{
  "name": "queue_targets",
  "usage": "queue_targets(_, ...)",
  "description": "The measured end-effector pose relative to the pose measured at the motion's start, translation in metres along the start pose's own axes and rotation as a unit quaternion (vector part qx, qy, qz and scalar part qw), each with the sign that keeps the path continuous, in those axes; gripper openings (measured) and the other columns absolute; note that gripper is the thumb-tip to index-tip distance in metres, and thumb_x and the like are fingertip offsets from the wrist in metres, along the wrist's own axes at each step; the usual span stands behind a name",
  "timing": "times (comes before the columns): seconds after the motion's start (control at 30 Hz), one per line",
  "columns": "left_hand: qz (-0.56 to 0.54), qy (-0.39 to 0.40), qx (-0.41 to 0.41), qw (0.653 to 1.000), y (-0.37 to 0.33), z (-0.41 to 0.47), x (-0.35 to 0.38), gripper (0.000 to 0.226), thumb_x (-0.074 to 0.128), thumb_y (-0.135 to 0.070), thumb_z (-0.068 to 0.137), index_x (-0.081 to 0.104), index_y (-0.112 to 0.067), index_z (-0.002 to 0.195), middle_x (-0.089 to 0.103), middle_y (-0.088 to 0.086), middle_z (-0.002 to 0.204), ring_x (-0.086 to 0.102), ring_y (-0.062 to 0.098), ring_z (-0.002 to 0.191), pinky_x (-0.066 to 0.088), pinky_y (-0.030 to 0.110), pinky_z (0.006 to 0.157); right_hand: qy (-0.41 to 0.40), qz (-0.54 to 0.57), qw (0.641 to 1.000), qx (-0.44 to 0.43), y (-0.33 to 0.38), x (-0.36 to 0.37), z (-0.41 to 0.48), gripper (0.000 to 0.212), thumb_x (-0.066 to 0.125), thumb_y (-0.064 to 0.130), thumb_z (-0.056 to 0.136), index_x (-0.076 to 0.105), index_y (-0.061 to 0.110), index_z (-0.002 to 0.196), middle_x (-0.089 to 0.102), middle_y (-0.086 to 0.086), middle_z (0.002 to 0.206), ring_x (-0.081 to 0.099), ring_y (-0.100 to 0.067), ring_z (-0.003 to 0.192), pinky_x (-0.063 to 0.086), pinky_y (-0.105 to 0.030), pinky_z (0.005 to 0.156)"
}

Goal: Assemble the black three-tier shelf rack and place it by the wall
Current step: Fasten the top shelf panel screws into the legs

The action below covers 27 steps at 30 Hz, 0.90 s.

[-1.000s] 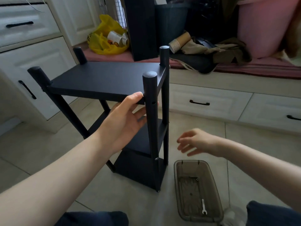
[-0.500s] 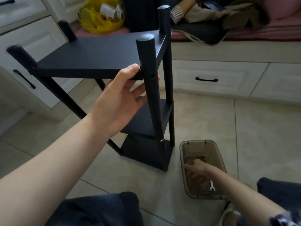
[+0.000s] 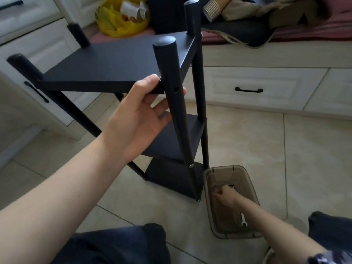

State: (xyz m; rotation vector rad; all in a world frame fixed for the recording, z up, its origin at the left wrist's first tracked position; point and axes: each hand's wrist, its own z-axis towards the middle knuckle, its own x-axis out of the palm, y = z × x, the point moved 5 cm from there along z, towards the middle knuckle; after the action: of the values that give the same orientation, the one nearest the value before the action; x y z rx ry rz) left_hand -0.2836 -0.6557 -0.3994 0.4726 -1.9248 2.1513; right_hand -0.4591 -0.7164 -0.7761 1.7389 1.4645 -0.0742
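The black three-tier shelf rack (image 3: 118, 61) stands upright on the tiled floor in front of me. My left hand (image 3: 137, 119) grips the front edge of its top shelf beside the near right post (image 3: 171, 77), thumb on top and fingers underneath. An open hole (image 3: 176, 89) shows in that post just beyond my fingers. To the rack's right a brown see-through tray (image 3: 247, 236) lies on the floor. My right hand (image 3: 225, 196) reaches into its far end with the fingertips bunched; what they touch is hidden. A small wrench (image 3: 243, 221) lies in the tray.
White drawer cabinets (image 3: 266, 88) run along the left and behind the rack. On the bench above sit a yellow bag (image 3: 122, 21), paper cups (image 3: 212, 8) and dark clothes. My knees in dark trousers (image 3: 118, 244) are at the bottom edge.
My right hand dropped from mid-air into the tray and moved to its far end. The view tilted down. My left hand kept its hold on the top shelf.
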Motion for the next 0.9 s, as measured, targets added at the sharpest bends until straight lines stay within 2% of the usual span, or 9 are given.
queue_targets(0.1, 0.004, -0.006, -0.005, 1.0, 0.0, -0.001, 0.002, 0.039, 0.043, -0.028, 0.104, 0.078, -0.024, 0.087, 0.074, -0.007, 0.093, 0.07, 0.014, 0.104, 0.055, 0.032, 0.09, -0.045, -0.057, 0.997, -0.006, -0.005, -0.006, 0.008, 0.026, 0.044, 0.023, 0.103, 0.061, 0.014, 0.086, 0.068, -0.008, 0.102, 0.065, -0.024, 0.093, 0.051, -0.03, 0.077)
queue_targets(0.27, -0.005, -0.013, -0.007, 1.0, 0.001, -0.003, 0.002, 0.04, 0.041, -0.028, 0.105, 0.077, -0.022, 0.088, 0.073, -0.005, 0.093, 0.069, 0.014, 0.103, 0.054, 0.032, 0.093, -0.042, -0.163, 0.986, -0.004, -0.018, -0.008, 0.029, 0.029, 0.04, 0.018, 0.103, 0.065, 0.011, 0.117, 0.061, -0.011, 0.126, 0.061, -0.026, 0.111, 0.05, -0.034, 0.097)
queue_targets(0.4, -0.012, -0.015, -0.006, 1.0, 0.002, -0.003, 0.001, 0.041, 0.04, -0.028, 0.105, 0.076, -0.021, 0.087, 0.072, -0.005, 0.093, 0.069, 0.013, 0.102, 0.054, 0.031, 0.09, -0.047, -0.196, 0.98, 0.003, -0.032, -0.009, 0.042, 0.03, 0.041, 0.007, 0.101, 0.06, 0.004, 0.123, 0.056, -0.018, 0.133, 0.058, -0.03, 0.119, 0.047, -0.037, 0.103)
queue_targets(0.5, -0.014, -0.017, -0.007, 1.0, 0.002, -0.001, 0.0, 0.04, 0.04, -0.029, 0.105, 0.075, -0.021, 0.088, 0.071, -0.005, 0.094, 0.069, 0.013, 0.102, 0.054, 0.032, 0.091, -0.058, -0.204, 0.977, 0.002, -0.036, -0.008, 0.049, 0.034, 0.039, 0.004, 0.1, 0.054, 0.0, 0.131, 0.042, -0.028, 0.144, 0.054, -0.036, 0.123, 0.045, -0.04, 0.106)
queue_targets(0.6, -0.018, -0.021, -0.009, 1.0, 0.002, 0.0, 0.0, 0.035, 0.045, -0.03, 0.101, 0.076, -0.021, 0.088, 0.071, -0.005, 0.094, 0.069, 0.014, 0.101, 0.054, 0.033, 0.09, -0.066, -0.212, 0.975, 0.001, -0.034, -0.009, 0.052, 0.037, 0.036, 0.003, 0.101, 0.053, 0.001, 0.134, 0.033, -0.031, 0.149, 0.052, -0.036, 0.128, 0.043, -0.04, 0.108)
queue_targets(0.73, -0.024, -0.027, -0.012, 0.999, 0.002, 0.0, 0.001, 0.026, 0.053, -0.031, 0.095, 0.075, -0.019, 0.088, 0.072, -0.004, 0.093, 0.07, 0.014, 0.099, 0.055, 0.031, 0.087, -0.073, -0.209, 0.975, -0.013, -0.036, -0.005, 0.054, 0.033, 0.037, 0.006, 0.102, 0.059, 0.004, 0.126, 0.043, -0.024, 0.143, 0.056, -0.032, 0.119, 0.047, -0.038, 0.102)
queue_targets(0.8, -0.023, -0.025, -0.012, 0.999, 0.001, 0.0, 0.001, 0.023, 0.056, -0.032, 0.092, 0.075, -0.019, 0.088, 0.072, -0.005, 0.092, 0.07, 0.013, 0.099, 0.055, 0.032, 0.088, -0.074, -0.219, 0.973, -0.018, -0.038, 0.0, 0.052, 0.033, 0.037, 0.009, 0.102, 0.058, 0.006, 0.128, 0.041, -0.023, 0.144, 0.055, -0.031, 0.119, 0.047, -0.037, 0.102)
queue_targets(0.9, -0.018, -0.025, -0.015, 0.999, 0.002, 0.0, 0.001, 0.028, 0.052, -0.031, 0.095, 0.076, -0.02, 0.088, 0.072, -0.005, 0.093, 0.07, 0.013, 0.1, 0.054, 0.032, 0.09, -0.08, -0.219, 0.972, -0.026, -0.037, 0.004, 0.049, 0.034, 0.038, 0.01, 0.103, 0.056, 0.009, 0.131, 0.049, -0.017, 0.139, 0.055, -0.028, 0.121, 0.047, -0.037, 0.103)
